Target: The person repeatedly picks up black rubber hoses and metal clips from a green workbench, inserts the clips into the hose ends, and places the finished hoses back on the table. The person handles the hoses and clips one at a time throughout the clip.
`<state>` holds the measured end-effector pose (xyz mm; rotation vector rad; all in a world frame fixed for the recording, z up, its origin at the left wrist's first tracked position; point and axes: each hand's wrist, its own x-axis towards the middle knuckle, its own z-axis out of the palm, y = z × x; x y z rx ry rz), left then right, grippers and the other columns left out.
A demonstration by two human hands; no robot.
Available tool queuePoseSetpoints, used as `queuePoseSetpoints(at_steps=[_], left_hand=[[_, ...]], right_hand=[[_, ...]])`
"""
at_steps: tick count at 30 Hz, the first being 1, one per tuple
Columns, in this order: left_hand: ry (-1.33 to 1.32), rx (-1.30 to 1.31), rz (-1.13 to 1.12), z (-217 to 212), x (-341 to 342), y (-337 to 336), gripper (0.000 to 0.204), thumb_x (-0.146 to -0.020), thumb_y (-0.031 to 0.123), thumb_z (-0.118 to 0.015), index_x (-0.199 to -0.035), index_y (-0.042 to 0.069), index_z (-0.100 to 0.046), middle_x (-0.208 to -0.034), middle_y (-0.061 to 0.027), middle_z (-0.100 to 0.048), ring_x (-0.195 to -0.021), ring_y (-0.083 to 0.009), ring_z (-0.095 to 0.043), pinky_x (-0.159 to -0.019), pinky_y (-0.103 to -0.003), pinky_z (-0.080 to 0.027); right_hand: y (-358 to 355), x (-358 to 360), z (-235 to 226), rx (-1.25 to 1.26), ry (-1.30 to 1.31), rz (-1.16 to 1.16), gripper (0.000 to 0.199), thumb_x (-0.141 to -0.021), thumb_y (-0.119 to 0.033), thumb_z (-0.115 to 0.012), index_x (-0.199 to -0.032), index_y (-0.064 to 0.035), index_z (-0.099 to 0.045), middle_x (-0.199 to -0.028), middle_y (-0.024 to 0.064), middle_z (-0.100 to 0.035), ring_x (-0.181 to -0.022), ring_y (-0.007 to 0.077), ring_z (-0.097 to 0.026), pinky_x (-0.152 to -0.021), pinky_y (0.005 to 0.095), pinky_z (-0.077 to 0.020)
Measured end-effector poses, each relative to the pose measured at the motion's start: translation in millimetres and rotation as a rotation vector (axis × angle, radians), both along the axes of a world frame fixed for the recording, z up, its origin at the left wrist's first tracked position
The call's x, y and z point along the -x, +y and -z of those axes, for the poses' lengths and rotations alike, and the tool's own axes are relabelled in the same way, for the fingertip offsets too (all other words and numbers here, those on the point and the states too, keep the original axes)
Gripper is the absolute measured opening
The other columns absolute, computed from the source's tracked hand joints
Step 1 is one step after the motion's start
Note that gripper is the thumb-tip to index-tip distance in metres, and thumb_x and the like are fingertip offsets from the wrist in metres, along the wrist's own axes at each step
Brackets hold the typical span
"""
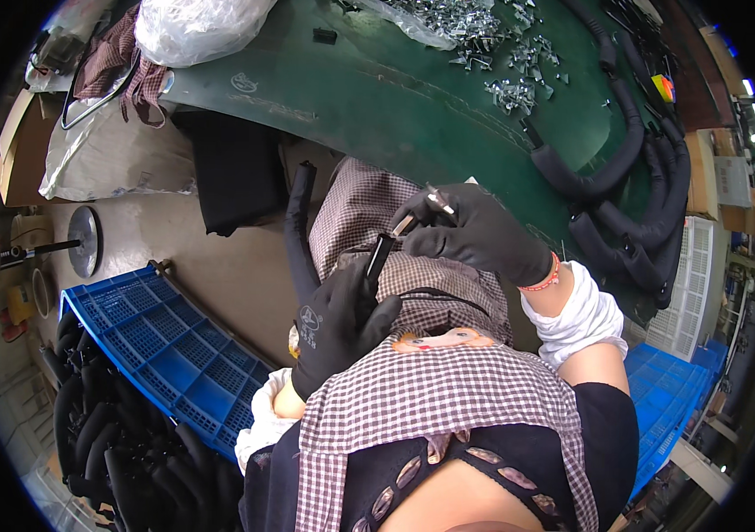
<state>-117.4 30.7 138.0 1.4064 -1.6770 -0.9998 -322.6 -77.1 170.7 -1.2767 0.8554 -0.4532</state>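
Observation:
My left hand (333,324), in a dark grey glove, is closed round a black foam-covered tube (300,235) in front of my lap. A bare, shiny black tube end (380,255) sticks up past its fingers. My right hand (479,232), gloved alike, pinches a small metal clip (405,225) just above that end; whether the two touch I cannot tell. Another shiny metal piece (440,200) shows between the right fingers. Behind the left hand, the tube's bend is hidden.
On the green table (377,97) lie a heap of metal clips (475,31), several bent foam-covered tubes (608,182) and a white plastic bag (200,31). A blue crate (165,346) leans at my left beside piled black tubes (129,434). A black box (231,168) stands under the table edge.

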Motion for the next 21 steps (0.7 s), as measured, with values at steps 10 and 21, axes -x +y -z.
queuePoseSetpoints(at_steps=[10, 21], left_hand=[[-0.029, -0.101, 0.007, 11, 1, 15, 0.021, -0.083, 0.014, -0.067, -0.100, 0.003, -0.063, -0.074, -0.0148, -0.063, -0.060, -0.0289, -0.062, -0.055, -0.038, -0.047], [-0.071, -0.043, 0.140, 11, -3, 17, 0.023, -0.078, 0.016, -0.071, -0.097, 0.004, -0.064, -0.071, -0.0117, -0.063, -0.058, -0.0280, -0.062, -0.053, -0.038, -0.047]], right_hand=[[-13, -8, 4, -0.156, 0.129, -0.293, 0.027, -0.082, -0.020, -0.075, -0.096, 0.0031, -0.069, -0.075, 0.0042, -0.066, -0.068, 0.0085, -0.057, -0.063, 0.0243, -0.0457], [10, -6, 50, -0.619, -0.183, -0.287, 0.021, -0.083, -0.016, -0.071, -0.090, 0.0033, -0.065, -0.078, 0.0081, -0.065, -0.066, 0.0128, -0.060, -0.059, 0.0266, -0.0474]])
